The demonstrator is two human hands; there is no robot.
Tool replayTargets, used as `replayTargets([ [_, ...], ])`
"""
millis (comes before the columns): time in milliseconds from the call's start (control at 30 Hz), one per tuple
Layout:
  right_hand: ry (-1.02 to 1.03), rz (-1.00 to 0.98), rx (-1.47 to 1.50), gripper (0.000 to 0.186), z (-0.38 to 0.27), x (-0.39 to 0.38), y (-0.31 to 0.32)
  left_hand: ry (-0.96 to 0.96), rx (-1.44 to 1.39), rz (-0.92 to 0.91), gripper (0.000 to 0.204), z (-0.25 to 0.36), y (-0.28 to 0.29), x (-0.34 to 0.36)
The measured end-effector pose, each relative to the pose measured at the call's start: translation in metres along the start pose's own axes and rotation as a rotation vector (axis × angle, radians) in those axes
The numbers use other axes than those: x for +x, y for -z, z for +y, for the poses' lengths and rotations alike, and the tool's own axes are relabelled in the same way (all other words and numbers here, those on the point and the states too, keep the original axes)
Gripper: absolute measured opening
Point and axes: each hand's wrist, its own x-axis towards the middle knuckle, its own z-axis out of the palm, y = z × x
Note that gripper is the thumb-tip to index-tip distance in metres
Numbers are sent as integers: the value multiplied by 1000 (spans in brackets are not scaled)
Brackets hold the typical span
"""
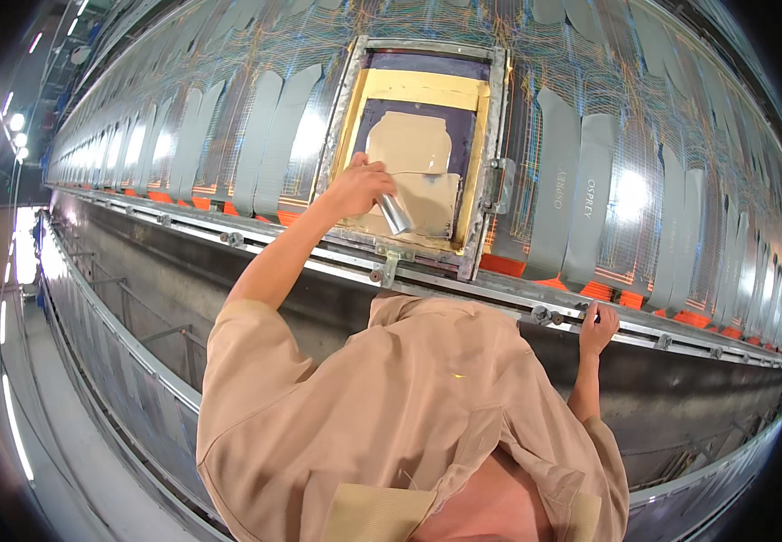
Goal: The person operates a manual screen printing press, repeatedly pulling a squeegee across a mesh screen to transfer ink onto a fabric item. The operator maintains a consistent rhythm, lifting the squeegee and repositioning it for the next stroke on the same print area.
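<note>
My left hand [362, 185] is closed round a silver metal cylinder [395, 215], held tilted over a screen-printing frame [499, 108]. Its kind I cannot make out. Smooth beige ink [409, 143] lies on the frame's dark mesh, and a second beige patch [429, 203] spreads nearer to me. Yellowish tape [427, 88] borders the mesh inside the metal rim. Off to the right, my right hand [599, 327] is closed at the metal rail [517, 312] along the table edge, with a small dark thing showing at its fingers.
A long printing table stretches to both sides, covered with grey cut pieces [558, 172] over multicoloured lines. Orange strips [504, 266] show along its near edge. Clamps and knobs [544, 315] stick out of the rail. To the left runs another long metal-edged structure [129, 330].
</note>
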Motion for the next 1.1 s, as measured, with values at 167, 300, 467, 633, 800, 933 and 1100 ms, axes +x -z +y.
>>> replayTargets([
  [167,-41,35,-111,20,-14,9,-7,672,-145,68,33,21,15,-33],
  [300,0,-11,-29,20,-15,10,-3,984,-189,218,42,12,1,-47],
  [467,8,-72,85,18,-15,12,7,1163,-90,318,42,4,-26,-64],
  [633,39,-39,261,17,-31,30,18,1262,-92,491,40,17,-55,-56],
  [800,98,47,323,18,-95,70,3,1189,-227,345,46,77,-38,-21],
  [933,88,-227,463,21,-220,118,-4,606,-226,363,28,41,-36,-23],
  [1100,376,-555,607,46,-385,174,-54,98,-197,329,16,-48,-3,16],
])
